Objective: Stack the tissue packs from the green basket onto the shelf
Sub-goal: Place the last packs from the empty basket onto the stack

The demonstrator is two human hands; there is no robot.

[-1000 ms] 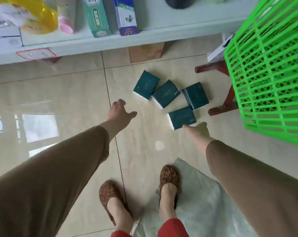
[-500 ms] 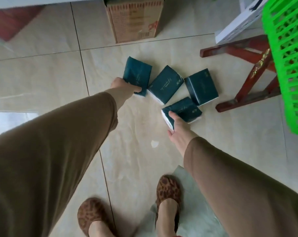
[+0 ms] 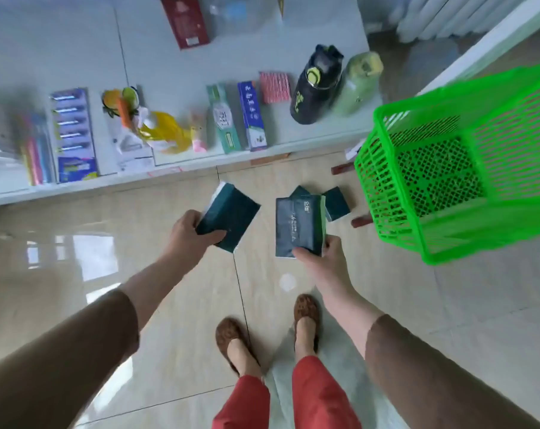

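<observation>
A dark green tissue pack is being gripped at its near end by the left hand, thumb across the top; a second tissue pack is being pinched at its lower edge by the right hand. Both packs are being held above the tiled floor, short of the shelf beyond the grips. Just past the right grip, two more packs on the floor are being partly hidden by the held pack. To the right of that grip a green basket is being seen tilted, partly cut off. The shelf goods, among them toothpaste boxes, are being blurred.
</observation>
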